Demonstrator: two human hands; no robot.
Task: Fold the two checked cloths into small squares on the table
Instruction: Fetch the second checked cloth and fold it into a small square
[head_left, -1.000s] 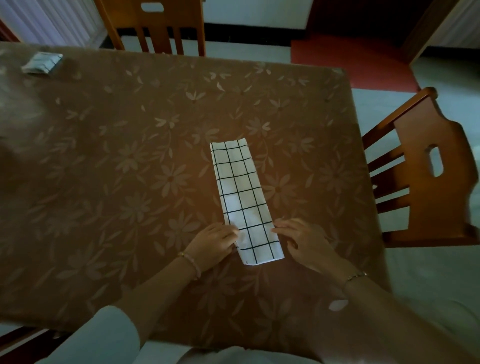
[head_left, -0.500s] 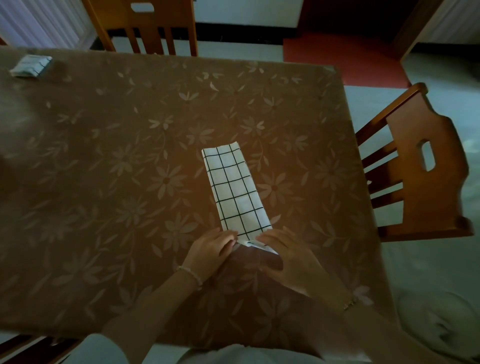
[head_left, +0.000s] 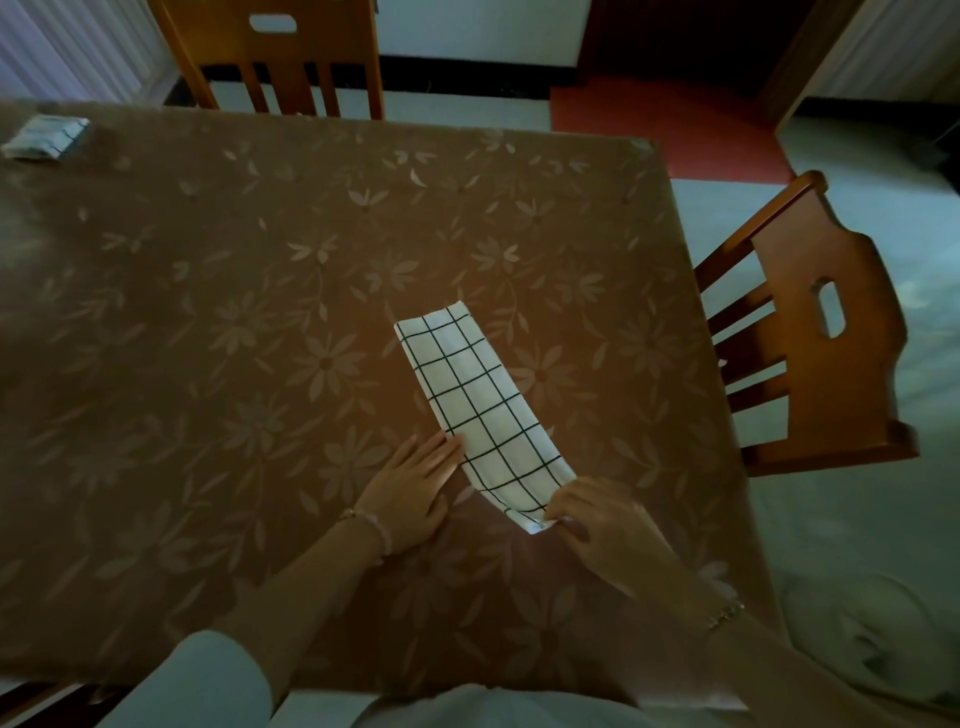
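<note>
Cloth (head_left: 480, 410) lies as a long folded strip on the table (head_left: 208, 338) before me, my right hand (head_left: 602, 525) pinching its near end, my left hand (head_left: 415, 491) flat, fingers together, beside it.

The checked cloth (head_left: 483, 410) was smooth, matt woven fabric. The bench (head_left: 208, 338) wore a flower-printed covering with a faint sheen. The chair (head_left: 821, 353) was glossy varnished wood.
</note>
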